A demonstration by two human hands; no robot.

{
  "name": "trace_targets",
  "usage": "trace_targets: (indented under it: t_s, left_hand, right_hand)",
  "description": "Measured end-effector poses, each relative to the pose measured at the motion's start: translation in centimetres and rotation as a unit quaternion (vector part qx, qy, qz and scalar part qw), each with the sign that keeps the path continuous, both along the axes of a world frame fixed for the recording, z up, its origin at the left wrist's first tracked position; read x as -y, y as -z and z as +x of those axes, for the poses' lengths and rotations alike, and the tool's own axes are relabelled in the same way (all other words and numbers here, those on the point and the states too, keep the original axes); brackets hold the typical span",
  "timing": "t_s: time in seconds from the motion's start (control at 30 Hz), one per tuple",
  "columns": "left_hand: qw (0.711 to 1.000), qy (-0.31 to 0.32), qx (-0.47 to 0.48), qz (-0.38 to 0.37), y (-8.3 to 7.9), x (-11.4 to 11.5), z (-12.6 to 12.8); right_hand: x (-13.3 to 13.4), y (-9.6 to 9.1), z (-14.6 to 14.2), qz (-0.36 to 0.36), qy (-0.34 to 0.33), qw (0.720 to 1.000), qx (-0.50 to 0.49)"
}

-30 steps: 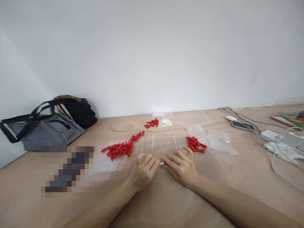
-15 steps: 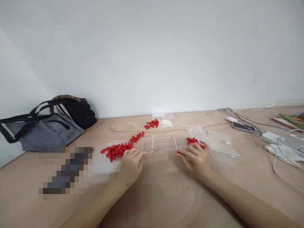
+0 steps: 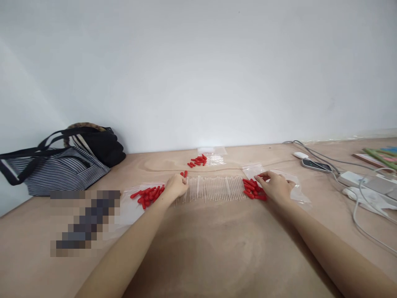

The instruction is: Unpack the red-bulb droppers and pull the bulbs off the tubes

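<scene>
Slim clear tubes [image 3: 214,188] lie side by side in a long row on the table. My left hand [image 3: 177,186] is closed at the row's left end, and its fingertips hide whatever they grip. Just beyond it are a couple of red rubber bulbs [image 3: 185,174]; a larger heap of red bulbs [image 3: 145,197] lies to its left on a clear plastic bag [image 3: 124,211], partly behind my forearm. At the row's right end, my right hand [image 3: 275,187] pinches a red rubber bulb [image 3: 257,178] above another pile of red bulbs [image 3: 252,189].
Farther back are a small group of red bulbs [image 3: 197,160] and short clear tubes [image 3: 215,160] by a plastic bag. A striped bag [image 3: 68,169] stands at left, near a pixelated patch. At right lie a phone-like device [image 3: 316,165], cables and a power strip [image 3: 352,179].
My right hand has moved right and up, uncovering the right-hand pile of bulbs. My left hand has shifted up and slightly right, over the bulbs at the row's left end.
</scene>
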State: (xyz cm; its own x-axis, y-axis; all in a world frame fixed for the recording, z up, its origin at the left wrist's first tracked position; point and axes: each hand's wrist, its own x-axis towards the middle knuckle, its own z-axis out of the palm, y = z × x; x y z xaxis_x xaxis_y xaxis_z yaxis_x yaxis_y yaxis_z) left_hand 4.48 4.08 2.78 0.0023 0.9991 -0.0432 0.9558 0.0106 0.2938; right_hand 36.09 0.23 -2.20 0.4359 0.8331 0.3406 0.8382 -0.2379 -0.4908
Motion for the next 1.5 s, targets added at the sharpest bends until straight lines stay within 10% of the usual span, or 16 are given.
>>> trace_targets:
  t_s: [0.37, 0.77, 1.3, 1.5]
  left_hand:
    - [0.998, -0.011, -0.069, -0.004, -0.1, -0.9, 0.6]
    - [0.994, -0.029, -0.089, 0.06, -0.1, -1.0, -1.8]
    - [0.99, -0.084, -0.115, -0.006, -0.2, -4.0, 0.2]
    - [0.995, 0.023, -0.09, 0.043, -1.8, 0.1, 0.0]
  right_hand:
    - [-0.2, 0.2, 0.5, -0.081, -0.018, 0.996, 0.03]
    - [2.0, -0.2, -2.3, 0.176, -0.07, 0.972, 0.136]
    - [2.9, -0.1, -4.0, 0.238, -0.124, 0.946, 0.18]
    - [3.4, -0.1, -4.9, 0.263, -0.172, 0.933, 0.174]
